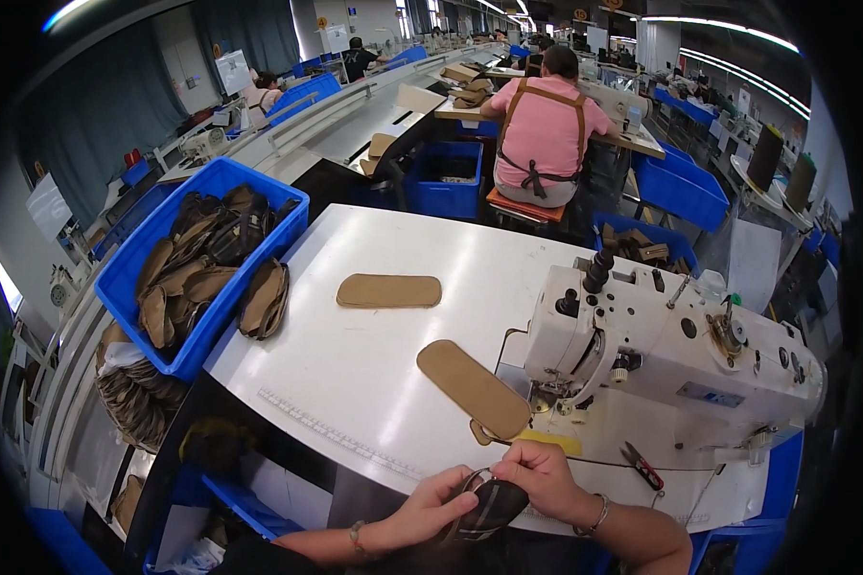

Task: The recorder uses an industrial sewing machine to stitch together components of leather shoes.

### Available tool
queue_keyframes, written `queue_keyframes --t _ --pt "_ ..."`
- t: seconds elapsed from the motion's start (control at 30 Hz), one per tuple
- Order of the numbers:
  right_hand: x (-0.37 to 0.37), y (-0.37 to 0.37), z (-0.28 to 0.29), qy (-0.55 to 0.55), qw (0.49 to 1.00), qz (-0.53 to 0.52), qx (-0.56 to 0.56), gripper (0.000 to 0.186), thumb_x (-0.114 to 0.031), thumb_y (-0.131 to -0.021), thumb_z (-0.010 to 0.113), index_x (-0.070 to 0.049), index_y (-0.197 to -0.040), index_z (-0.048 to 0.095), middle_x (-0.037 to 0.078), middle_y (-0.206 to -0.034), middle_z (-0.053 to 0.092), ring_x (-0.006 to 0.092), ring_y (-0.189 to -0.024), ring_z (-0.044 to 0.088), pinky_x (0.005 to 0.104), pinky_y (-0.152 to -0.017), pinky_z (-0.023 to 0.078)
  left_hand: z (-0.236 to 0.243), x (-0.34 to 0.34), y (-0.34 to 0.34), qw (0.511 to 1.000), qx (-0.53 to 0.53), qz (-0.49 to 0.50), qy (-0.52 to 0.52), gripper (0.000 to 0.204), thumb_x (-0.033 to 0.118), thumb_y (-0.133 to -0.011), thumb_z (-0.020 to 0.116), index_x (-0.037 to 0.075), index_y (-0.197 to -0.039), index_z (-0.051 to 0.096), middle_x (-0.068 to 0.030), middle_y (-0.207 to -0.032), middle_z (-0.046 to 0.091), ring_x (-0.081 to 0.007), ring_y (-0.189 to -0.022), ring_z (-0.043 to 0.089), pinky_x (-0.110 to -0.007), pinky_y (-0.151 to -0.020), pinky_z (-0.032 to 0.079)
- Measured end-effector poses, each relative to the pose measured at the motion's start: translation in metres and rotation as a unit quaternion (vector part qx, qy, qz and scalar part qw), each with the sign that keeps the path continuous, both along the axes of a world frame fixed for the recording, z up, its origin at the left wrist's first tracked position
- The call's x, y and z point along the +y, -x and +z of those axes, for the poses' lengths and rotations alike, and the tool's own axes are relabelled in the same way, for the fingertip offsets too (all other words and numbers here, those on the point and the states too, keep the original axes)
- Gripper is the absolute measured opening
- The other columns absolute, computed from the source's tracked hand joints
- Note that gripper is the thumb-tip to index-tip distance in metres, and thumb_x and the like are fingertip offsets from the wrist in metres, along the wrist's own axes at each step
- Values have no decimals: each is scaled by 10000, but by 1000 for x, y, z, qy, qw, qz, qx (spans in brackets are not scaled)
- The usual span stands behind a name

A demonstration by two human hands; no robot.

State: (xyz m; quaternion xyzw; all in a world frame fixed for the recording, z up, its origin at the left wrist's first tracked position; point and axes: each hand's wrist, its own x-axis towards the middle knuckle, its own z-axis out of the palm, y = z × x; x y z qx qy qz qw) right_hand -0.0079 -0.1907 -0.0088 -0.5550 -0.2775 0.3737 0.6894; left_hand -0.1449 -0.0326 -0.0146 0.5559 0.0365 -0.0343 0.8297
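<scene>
At the table's near edge, my left hand (430,513) and my right hand (539,479) both grip a dark fabric pouch (492,508) with pale lines on it. My left thumb presses on its side, while the right fingers pinch its upper edge. What the right fingertips pinch is too small to make out. Just beyond my hands lies a tan panel with rounded ends (475,388), close to the needle area of a white sewing machine (662,345). A second tan panel (388,291) rests flat farther back on the white table (355,383).
Red-handled scissors (642,468) lie right of my right hand. On the left stands a blue bin (292,216) full of brown and dark sewn pieces, with a stack of pieces (263,299) beside it. A person in pink (544,134) sits ahead at another table.
</scene>
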Motion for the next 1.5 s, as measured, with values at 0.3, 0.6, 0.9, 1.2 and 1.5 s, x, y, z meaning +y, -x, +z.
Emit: queue_keyframes --t 0.3,0.6,0.9,1.2,1.5 --pt "1 11 -3 45 996 76 34 230 -181 -978 659 -6 -830 634 -46 -707 587 14 -651 478 203 -567 386 -11 -1 8 995 40 73 50 176 172 -1034 541 10 -1086 585 -7 -967 613 -56 -914 540 -218 -825 441" --pt "2 24 12 84 977 65 -184 353 -248 -980 649 7 -741 605 73 -563 491 71 -554 393 281 -501 374 -19 -31 24 978 -2 199 -65 116 107 -1031 514 9 -1070 563 -22 -948 635 -66 -871 577 -224 -779 466" --pt "4 32 16 -35 970 33 -240 401 -323 -956 669 -13 -716 587 142 -578 517 259 -471 463 340 -487 406 -15 -13 13 853 -165 256 -424 94 26 -919 612 10 -1010 595 -126 -756 663 -253 -623 665 -320 -585 529" --pt "2 0 0 22 792 -88 -604 274 -307 -873 710 -107 -764 557 28 -709 513 189 -640 585 338 -554 456 77 62 -21 848 -26 6 -529 107 107 -911 697 11 -935 658 -116 -768 688 -239 -674 688 -300 -630 527" --pt "7 -9 -24 170 695 -82 -694 431 -325 -889 647 37 -1123 655 182 -1239 632 344 -1193 579 431 -1014 452 85 69 -156 680 -229 -239 -654 176 269 -896 674 96 -930 670 -103 -757 685 -314 -708 666 -400 -615 514"
